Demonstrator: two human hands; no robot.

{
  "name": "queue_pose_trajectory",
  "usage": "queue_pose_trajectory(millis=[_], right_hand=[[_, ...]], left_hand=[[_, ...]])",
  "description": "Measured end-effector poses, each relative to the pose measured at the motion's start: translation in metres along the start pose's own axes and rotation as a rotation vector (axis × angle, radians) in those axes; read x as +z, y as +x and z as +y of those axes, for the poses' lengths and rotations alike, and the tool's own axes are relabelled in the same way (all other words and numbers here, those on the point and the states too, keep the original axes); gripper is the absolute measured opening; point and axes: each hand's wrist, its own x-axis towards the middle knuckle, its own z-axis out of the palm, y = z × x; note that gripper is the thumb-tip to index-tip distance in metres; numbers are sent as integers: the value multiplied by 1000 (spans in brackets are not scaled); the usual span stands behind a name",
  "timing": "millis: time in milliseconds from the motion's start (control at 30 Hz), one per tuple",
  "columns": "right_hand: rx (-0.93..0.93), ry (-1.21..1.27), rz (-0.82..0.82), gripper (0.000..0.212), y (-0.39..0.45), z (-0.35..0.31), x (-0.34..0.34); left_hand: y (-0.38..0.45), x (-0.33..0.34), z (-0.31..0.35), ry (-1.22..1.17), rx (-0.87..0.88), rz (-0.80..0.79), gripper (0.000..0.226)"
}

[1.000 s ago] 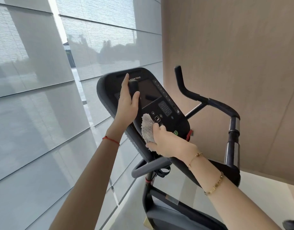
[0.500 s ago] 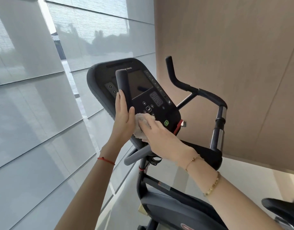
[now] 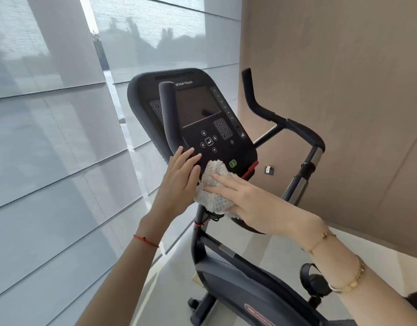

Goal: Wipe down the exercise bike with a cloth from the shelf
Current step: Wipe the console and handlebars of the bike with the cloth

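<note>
A black exercise bike stands in front of me, its console (image 3: pixel 202 118) tilted toward me with a dark screen and keypad. My right hand (image 3: pixel 245 201) presses a fluffy pale grey cloth (image 3: pixel 213 187) against the console's lower edge, fingers laid straight over it. My left hand (image 3: pixel 179 180) rests with straight fingers on the base of the left handlebar (image 3: pixel 167 109), just beside the cloth. The right handlebar (image 3: pixel 268 114) curves up behind the console.
Tall windows with grey blinds (image 3: pixel 49 137) run along the left. A brown wall panel (image 3: pixel 344 90) stands behind the bike. The bike's body (image 3: pixel 238 290) and a pedal strap (image 3: pixel 315 281) are below my right arm, on a pale floor.
My left hand has slid down the left handlebar from near its top to its base. My right hand with the cloth has moved down to the console's lower edge.
</note>
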Motion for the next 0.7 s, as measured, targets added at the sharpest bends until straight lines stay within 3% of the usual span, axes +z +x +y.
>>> queue_pose_trajectory(millis=[233, 367, 500, 700], right_hand=[[-30, 4, -94, 66, -72, 26, -3], [-96, -121, 100, 63, -59, 34, 23], [-74, -56, 332, 56, -39, 34, 46], [-155, -63, 434, 69, -94, 85, 52]], left_hand=[[-17, 19, 34, 57, -85, 4, 52], [-26, 33, 53, 35, -129, 53, 43], [-33, 32, 67, -60, -215, 149, 43], [-46, 43, 90, 15, -210, 153, 43]])
